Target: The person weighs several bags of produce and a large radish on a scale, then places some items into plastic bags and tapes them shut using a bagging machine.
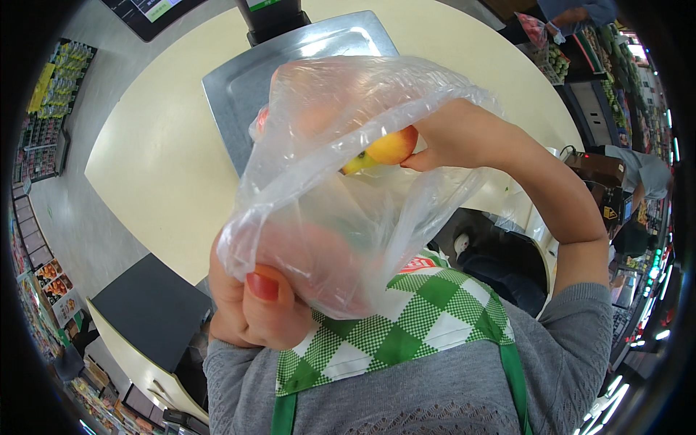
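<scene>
A clear plastic bag (348,119) hangs open in front of me, over part of a metal scale platter (244,92). My left hand (266,310) grips the near left edge of the bag, thumb on top. My right hand (462,136) reaches in at the bag's mouth, its thumb against a round yellow-red fruit (394,145); its other fingers are hidden by the film and fruit. A yellow-green fruit (360,162) shows just beside it. Through the film at the far left a reddish fruit (262,119) is partly visible.
Around the scale lies a cream counter (152,152) with a curved edge. A dark scale post (274,22) and a screen (149,13) stand behind. A brown-and-black device (595,168) is at right. A person's arm (571,19) is near a produce stand at upper right.
</scene>
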{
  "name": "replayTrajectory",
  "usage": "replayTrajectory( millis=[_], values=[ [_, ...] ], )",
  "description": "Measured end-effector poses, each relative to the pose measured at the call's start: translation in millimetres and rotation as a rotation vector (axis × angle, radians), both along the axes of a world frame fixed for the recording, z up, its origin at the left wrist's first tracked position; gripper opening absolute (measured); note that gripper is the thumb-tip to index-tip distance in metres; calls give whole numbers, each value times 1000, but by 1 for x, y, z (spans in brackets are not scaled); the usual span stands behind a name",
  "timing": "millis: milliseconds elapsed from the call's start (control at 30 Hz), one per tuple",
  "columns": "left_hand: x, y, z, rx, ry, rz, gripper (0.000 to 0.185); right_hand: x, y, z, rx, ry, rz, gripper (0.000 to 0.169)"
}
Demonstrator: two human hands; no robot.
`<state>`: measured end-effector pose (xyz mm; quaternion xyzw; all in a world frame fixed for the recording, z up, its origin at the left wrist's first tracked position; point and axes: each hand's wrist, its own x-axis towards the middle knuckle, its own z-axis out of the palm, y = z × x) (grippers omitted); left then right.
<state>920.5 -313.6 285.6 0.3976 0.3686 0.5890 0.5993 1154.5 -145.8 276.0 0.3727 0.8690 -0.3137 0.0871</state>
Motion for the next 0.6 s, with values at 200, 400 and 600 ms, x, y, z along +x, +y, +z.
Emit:
replayTrajectory(
  millis=[200, 400, 600],
  values=[
    [19, 3, 8, 6, -40, 157, 38, 18, -3, 2, 46, 127, -44, 49],
    [32, 17, 11, 111, -50, 162, 37, 24, 4, 12, 32, 259, -131, 51],
    [38, 16, 13, 82, -67, 214, 36, 19, 20, 8, -175, 578, -340, 40]
  ],
)
